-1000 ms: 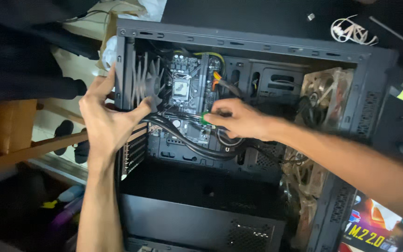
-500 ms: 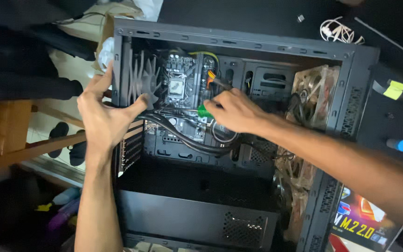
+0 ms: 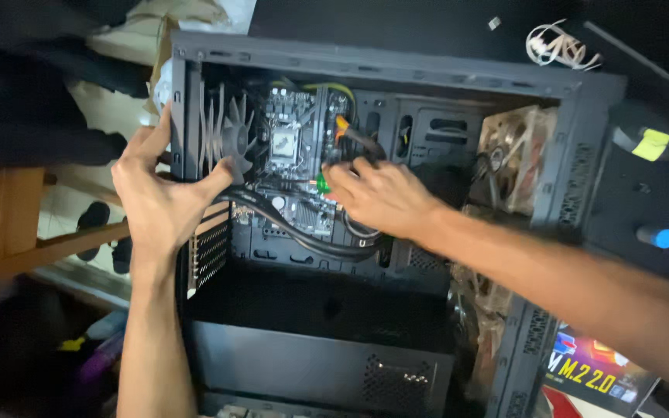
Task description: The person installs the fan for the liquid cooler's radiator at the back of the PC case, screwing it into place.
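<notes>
An open black computer case (image 3: 582, 101) lies with its inside facing me. A motherboard (image 3: 288, 155) is fixed in it, and thick black cables (image 3: 303, 240) curve below the board. My left hand (image 3: 160, 197) clasps the case's rear wall, thumb inside beside the dark rear fan (image 3: 230, 131), fingers outside. My right hand (image 3: 381, 197) reaches in from the right and is closed on a small green-ended tool (image 3: 320, 184) at the board's right edge. Most of the tool is hidden by my fingers. An orange connector (image 3: 341, 124) sits just above that hand.
A translucent front fan (image 3: 516, 155) sits at the case's right end. A black shroud (image 3: 319, 310) covers the lower compartment. Outside lie a white twist of cable ties (image 3: 555, 46), a yellow sticky note (image 3: 652, 143), a blue knob (image 3: 663, 238) and a colourful box (image 3: 590, 375).
My right hand has crept slightly up and left along the board's edge with the green tool. My left hand keeps its hold on the rear wall.
</notes>
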